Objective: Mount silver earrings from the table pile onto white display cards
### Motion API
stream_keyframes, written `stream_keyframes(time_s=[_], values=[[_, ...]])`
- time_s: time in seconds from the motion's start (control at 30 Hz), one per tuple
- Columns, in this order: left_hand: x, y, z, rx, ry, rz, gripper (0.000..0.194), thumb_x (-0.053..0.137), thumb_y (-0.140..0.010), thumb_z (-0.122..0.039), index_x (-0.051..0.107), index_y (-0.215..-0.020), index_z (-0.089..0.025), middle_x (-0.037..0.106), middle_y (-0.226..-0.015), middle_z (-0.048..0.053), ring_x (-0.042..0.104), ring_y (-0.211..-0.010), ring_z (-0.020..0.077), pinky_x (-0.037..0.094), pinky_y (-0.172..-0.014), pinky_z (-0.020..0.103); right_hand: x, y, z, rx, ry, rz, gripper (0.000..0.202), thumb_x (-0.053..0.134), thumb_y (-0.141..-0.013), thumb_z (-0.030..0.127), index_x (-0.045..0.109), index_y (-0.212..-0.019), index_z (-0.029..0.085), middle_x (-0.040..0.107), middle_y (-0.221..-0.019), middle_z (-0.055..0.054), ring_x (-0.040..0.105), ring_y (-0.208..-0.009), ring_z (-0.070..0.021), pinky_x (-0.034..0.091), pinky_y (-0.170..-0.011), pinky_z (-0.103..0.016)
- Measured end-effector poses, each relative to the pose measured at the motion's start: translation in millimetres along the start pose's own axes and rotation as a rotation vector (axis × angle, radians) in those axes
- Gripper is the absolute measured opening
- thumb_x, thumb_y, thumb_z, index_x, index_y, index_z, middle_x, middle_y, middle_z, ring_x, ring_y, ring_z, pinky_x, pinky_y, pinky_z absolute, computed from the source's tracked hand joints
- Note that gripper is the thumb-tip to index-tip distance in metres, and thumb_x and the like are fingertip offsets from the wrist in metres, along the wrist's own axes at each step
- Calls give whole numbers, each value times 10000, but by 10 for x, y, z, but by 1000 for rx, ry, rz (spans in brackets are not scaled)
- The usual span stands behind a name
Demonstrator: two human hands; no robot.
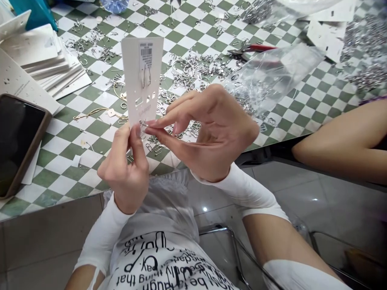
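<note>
My left hand (125,167) pinches the lower edge of a white earring card (131,68), held upright above the table. A barcode label (146,52) is on the card's upper part, with thin silver wire pieces just below it and small cut-out holes lower down. My right hand (208,129) brings thumb and forefinger together at the card's lower right. A small silver metal piece (142,123) shows at those fingertips, against the card; its exact kind is too small to make out.
Loose silver findings (208,66) lie scattered over the green-and-white checked tablecloth (72,153). Red-handled pliers (256,48) and a clear plastic bag (284,76) lie at the right. A stack of white cards (45,60) and a phone (18,141) sit at the left. Another person's arm (341,137) reaches in at the right.
</note>
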State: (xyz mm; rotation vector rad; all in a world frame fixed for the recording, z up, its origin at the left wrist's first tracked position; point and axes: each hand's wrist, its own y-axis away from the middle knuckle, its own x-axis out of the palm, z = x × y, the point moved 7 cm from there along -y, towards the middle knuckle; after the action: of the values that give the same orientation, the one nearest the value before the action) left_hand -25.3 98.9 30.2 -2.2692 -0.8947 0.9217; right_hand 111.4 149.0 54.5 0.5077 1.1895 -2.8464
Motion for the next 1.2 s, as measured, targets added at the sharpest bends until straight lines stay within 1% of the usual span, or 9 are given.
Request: stream_keyframes(time_s=[0.07,0.13,0.27,0.37,0.53,0.77,0.87,1.03,1.2], values=[[7,3,4,-17,-15,25,121,659,-969,-219,752,-891,-221,670,-633,-7,514,-474,86,457,-486,251,7,9,12,9,46,2,270,665,-946,183,548,-717,265,631,-669,36,703,-696,-155,593,-615,-347],[7,5,6,-29,-25,41,138,648,-976,-233,752,-887,-252,678,-639,-4,525,-472,98,468,-476,269,15,30,-1,37,92,7,279,676,-944,197,537,-715,276,629,-650,36,693,-685,-170,576,-608,-368],[4,10,17,-50,-36,63,149,631,-990,-249,747,-899,-272,696,-668,-4,553,-490,107,468,-475,286,46,76,-54,94,108,35,292,738,-904,198,514,-737,283,658,-719,34,690,-703,-184,564,-622,-381],[11,16,29,-56,-36,74,147,627,-996,-262,750,-917,-271,696,-670,-5,572,-499,109,463,-481,290,55,80,-45,80,65,25,298,719,-906,166,497,-742,277,679,-758,29,698,-723,-187,559,-622,-379],[12,24,39,-61,-38,54,149,633,-989,-262,749,-897,-274,683,-640,4,557,-492,122,472,-483,300,52,65,-22,84,43,11,327,717,-886,125,472,-727,272,662,-732,25,711,-740,-203,562,-624,-380],[24,19,27,-46,-29,71,162,621,-995,-239,747,-897,-267,702,-668,7,574,-513,123,493,-497,292,41,87,-45,92,57,24,300,734,-889,170,493,-744,274,670,-756,22,719,-772,-207,571,-645,-379],[28,17,29,-48,-33,78,158,627,-994,-251,748,-895,-270,706,-671,3,555,-494,122,481,-478,296,51,86,-59,98,69,30,303,726,-896,193,486,-732,280,670,-749,21,712,-754,-205,574,-635,-381],[23,15,18,-40,-39,71,181,606,-1002,-265,742,-884,-281,700,-662,3,552,-477,122,477,-469,307,52,72,-42,104,64,21,318,699,-899,162,465,-722,283,636,-725,26,702,-737,-204,578,-632,-381],[23,28,9,-14,-71,59,171,610,-999,-244,761,-920,-258,718,-672,7,645,-546,137,489,-498,294,68,56,-6,92,42,30,323,680,-898,124,454,-720,271,587,-700,29,680,-723,-184,574,-622,-358]])
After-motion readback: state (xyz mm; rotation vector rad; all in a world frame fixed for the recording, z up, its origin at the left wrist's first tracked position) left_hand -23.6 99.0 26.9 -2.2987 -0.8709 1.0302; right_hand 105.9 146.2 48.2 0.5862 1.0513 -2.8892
